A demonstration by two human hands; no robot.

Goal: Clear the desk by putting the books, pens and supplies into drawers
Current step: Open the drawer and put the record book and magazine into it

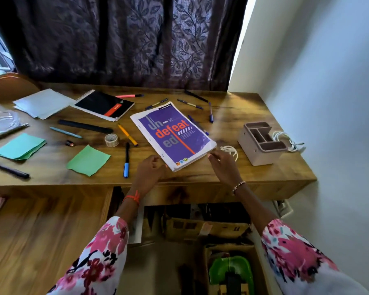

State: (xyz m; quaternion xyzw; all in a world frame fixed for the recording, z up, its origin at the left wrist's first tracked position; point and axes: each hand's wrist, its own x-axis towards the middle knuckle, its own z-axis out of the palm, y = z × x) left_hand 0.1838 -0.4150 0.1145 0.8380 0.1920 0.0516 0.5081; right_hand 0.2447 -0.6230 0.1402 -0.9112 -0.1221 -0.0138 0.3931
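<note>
Two loosely curled, empty hands flank purple book [173, 133]: left hand [150, 168], right hand [222, 165] equally near; long axis slants far-left beyond fingertips.

The notebook [173, 135] is showing a purple cover with orange and grey lettering inside a white border. The spiral pad [103, 105] is showing black with a red label. Leaves are patterning the dark purple curtain [136, 39]. Pink and black flowers are covering the white sleeves [98, 252]. The paper stack [20, 146] is showing teal, the single sheet [88, 160] green, the desk [232, 116] brown wood grain.
</note>
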